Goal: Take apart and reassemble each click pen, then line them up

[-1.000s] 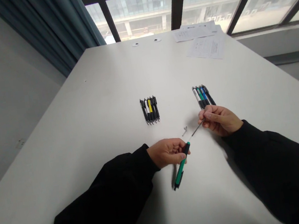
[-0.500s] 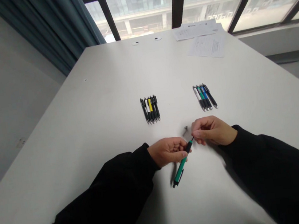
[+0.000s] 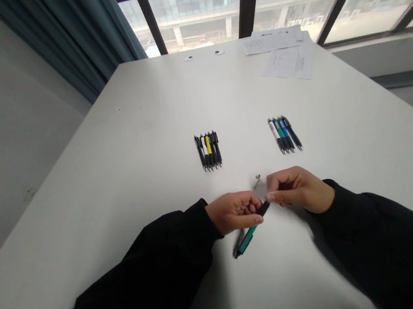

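My left hand [image 3: 236,212] is closed around a green retractable pen [image 3: 247,241] with a black grip, tilted with its clip end towards me. Its front end points up and right to my right hand [image 3: 299,190]. The thumb and forefinger of that hand are pinched right at the pen's front opening, on a thin dark pen refill that the fingertips now hide. Just beyond the fingers a small metallic piece [image 3: 258,176] lies on the table, too small to make out fully.
On the white table [image 3: 144,147], a row of black, white and yellow pens [image 3: 209,152] lies ahead. Another row of white, green, blue and black pens [image 3: 285,135] lies to its right. Printed papers [image 3: 288,62] rest at the far edge, by the window.
My right fingertips have moved slightly down to the pen's front end, and the thin dark refill seen between them and the pen is now out of sight.
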`<act>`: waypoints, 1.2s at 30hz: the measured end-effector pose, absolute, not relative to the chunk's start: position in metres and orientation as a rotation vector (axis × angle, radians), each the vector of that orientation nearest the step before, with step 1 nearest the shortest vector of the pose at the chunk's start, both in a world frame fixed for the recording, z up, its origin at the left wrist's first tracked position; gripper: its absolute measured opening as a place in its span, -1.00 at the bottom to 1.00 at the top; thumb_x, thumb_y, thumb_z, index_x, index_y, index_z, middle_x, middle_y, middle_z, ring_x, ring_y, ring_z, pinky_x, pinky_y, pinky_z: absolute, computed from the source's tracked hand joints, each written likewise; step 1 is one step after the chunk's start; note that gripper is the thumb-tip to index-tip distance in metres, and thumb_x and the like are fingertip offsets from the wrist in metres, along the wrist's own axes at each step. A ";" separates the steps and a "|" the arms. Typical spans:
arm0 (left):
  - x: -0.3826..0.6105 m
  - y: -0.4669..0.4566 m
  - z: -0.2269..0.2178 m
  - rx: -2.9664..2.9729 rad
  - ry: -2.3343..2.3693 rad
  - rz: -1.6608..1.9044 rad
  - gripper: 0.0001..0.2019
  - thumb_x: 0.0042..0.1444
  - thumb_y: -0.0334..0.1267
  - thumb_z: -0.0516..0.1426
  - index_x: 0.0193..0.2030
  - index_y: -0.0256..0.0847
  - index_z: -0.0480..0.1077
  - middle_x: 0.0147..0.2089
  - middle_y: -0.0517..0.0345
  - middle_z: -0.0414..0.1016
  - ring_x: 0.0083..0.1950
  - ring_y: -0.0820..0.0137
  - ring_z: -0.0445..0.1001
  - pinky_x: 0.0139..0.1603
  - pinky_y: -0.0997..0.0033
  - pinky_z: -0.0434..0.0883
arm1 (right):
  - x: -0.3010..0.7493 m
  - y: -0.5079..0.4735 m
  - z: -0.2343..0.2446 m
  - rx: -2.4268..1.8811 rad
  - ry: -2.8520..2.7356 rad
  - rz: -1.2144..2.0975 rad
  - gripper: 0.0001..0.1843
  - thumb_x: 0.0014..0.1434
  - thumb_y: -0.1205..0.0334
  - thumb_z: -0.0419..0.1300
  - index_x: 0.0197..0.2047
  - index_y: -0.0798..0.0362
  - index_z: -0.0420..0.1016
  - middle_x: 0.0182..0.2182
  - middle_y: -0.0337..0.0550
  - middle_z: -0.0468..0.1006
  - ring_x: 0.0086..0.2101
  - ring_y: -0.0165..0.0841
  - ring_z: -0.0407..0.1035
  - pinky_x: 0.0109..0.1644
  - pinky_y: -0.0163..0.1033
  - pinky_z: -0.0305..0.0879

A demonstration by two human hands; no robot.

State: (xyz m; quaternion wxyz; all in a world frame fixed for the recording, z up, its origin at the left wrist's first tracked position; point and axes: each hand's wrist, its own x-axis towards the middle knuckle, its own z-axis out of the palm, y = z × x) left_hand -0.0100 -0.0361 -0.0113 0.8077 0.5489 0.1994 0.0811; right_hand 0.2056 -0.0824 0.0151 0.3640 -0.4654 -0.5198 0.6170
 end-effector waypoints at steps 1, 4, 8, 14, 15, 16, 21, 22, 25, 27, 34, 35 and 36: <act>-0.010 -0.036 -0.012 1.181 0.428 0.174 -0.56 -0.08 0.00 0.36 -0.29 -0.29 0.32 -0.46 0.30 0.28 -0.48 0.57 0.23 -0.45 0.52 0.17 | 0.205 -0.083 0.017 -1.193 -1.365 1.568 -0.64 0.01 0.08 0.41 -0.58 0.13 0.43 -0.68 -0.31 0.33 -0.63 -0.53 0.11 -0.57 -0.35 0.02; -0.010 -0.036 -0.013 1.167 0.417 0.189 -0.57 -0.09 -0.03 0.37 -0.29 -0.29 0.32 -0.45 0.28 0.29 -0.46 0.56 0.25 -0.43 0.51 0.20 | 0.205 -0.085 0.019 -1.133 -1.426 1.513 -0.70 0.02 0.09 0.40 -0.52 0.13 0.49 -0.64 -0.28 0.36 -0.58 -0.49 0.17 -0.50 -0.31 0.12; -0.010 -0.036 -0.013 1.114 0.383 0.208 -0.58 -0.08 -0.05 0.37 -0.29 -0.29 0.32 -0.44 0.29 0.28 -0.45 0.57 0.25 -0.41 0.52 0.21 | 0.204 -0.087 0.018 -1.069 -1.409 1.462 -0.75 0.04 0.12 0.39 -0.33 0.13 0.53 -0.59 -0.28 0.35 -0.55 -0.47 0.19 -0.49 -0.32 0.16; -0.010 -0.037 -0.013 1.081 0.376 0.193 -0.57 -0.09 -0.05 0.38 -0.30 -0.28 0.31 -0.44 0.26 0.32 -0.44 0.55 0.27 -0.41 0.52 0.24 | 0.205 -0.086 0.014 -1.067 -1.445 1.528 -0.71 0.11 0.08 0.34 -0.42 0.12 0.43 -0.64 -0.30 0.32 -0.62 -0.52 0.13 -0.57 -0.35 0.09; -0.011 -0.037 -0.013 1.076 0.367 0.199 -0.58 -0.08 -0.05 0.38 -0.29 -0.28 0.31 -0.44 0.25 0.32 -0.44 0.54 0.28 -0.41 0.52 0.24 | 0.206 -0.086 0.012 -1.065 -1.451 1.522 -0.72 0.12 0.06 0.32 -0.37 0.12 0.46 -0.62 -0.29 0.34 -0.62 -0.51 0.15 -0.57 -0.36 0.09; -0.011 -0.036 -0.013 1.072 0.357 0.205 -0.59 -0.06 -0.05 0.37 -0.28 -0.28 0.32 -0.44 0.24 0.33 -0.44 0.54 0.29 -0.41 0.52 0.25 | 0.208 -0.085 0.010 -1.076 -1.464 1.491 -0.71 0.15 0.03 0.30 -0.31 0.12 0.47 -0.61 -0.28 0.36 -0.62 -0.49 0.17 -0.58 -0.35 0.11; -0.014 -0.033 -0.015 1.091 0.347 0.186 -0.61 0.06 -0.03 0.30 -0.20 -0.32 0.33 -0.39 0.14 0.41 -0.43 0.51 0.36 -0.42 0.52 0.30 | 0.210 -0.081 -0.003 -1.292 -1.965 0.860 -0.75 0.28 0.14 0.12 -0.11 0.09 0.51 -0.43 -0.11 0.54 -0.46 -0.36 0.38 -0.34 -0.24 0.31; -0.014 -0.033 -0.015 1.095 0.348 0.180 -0.61 0.06 -0.03 0.29 -0.20 -0.32 0.33 -0.39 0.13 0.42 -0.43 0.51 0.37 -0.43 0.53 0.30 | 0.209 -0.081 -0.005 -1.319 -2.099 0.706 -0.74 0.28 0.18 0.09 -0.07 0.09 0.51 -0.37 -0.07 0.57 -0.42 -0.34 0.41 -0.29 -0.22 0.32; -0.015 -0.032 -0.014 1.099 0.346 0.168 -0.61 0.07 -0.03 0.29 -0.21 -0.33 0.33 -0.38 0.12 0.43 -0.44 0.52 0.37 -0.42 0.53 0.32 | 0.205 -0.080 -0.008 -1.375 -2.334 0.404 -0.69 0.30 0.26 -0.01 -0.03 0.11 0.50 -0.31 -0.02 0.59 -0.41 -0.32 0.43 -0.30 -0.23 0.28; -0.015 -0.032 -0.013 1.098 0.349 0.168 -0.61 0.07 -0.04 0.29 -0.21 -0.33 0.34 -0.39 0.12 0.43 -0.45 0.53 0.37 -0.43 0.54 0.32 | 0.203 -0.080 -0.007 -1.401 -2.386 0.303 -0.71 0.32 0.27 -0.03 -0.10 0.10 0.51 -0.36 -0.05 0.57 -0.44 -0.35 0.41 -0.34 -0.26 0.23; -0.014 -0.032 -0.011 1.105 0.349 0.169 -0.61 0.06 -0.04 0.29 -0.21 -0.34 0.34 -0.41 0.14 0.42 -0.45 0.53 0.36 -0.43 0.55 0.31 | 0.203 -0.079 -0.004 -1.403 -2.470 0.225 -0.75 0.35 0.27 -0.03 -0.19 0.11 0.47 -0.38 -0.07 0.51 -0.41 -0.34 0.37 -0.38 -0.27 0.15; -0.014 -0.031 -0.011 1.107 0.347 0.167 -0.61 0.05 -0.04 0.29 -0.21 -0.34 0.34 -0.41 0.14 0.42 -0.46 0.53 0.37 -0.43 0.55 0.31 | 0.203 -0.079 -0.004 -1.404 -2.450 0.245 -0.77 0.34 0.27 -0.03 -0.19 0.11 0.45 -0.37 -0.06 0.50 -0.41 -0.34 0.36 -0.37 -0.27 0.16; -0.014 -0.031 -0.010 1.109 0.345 0.163 -0.60 0.05 -0.04 0.29 -0.21 -0.34 0.34 -0.41 0.14 0.42 -0.46 0.53 0.37 -0.43 0.54 0.31 | 0.203 -0.080 -0.003 -1.399 -2.404 0.281 -0.79 0.33 0.27 -0.01 -0.19 0.10 0.44 -0.36 -0.06 0.48 -0.41 -0.35 0.34 -0.35 -0.26 0.17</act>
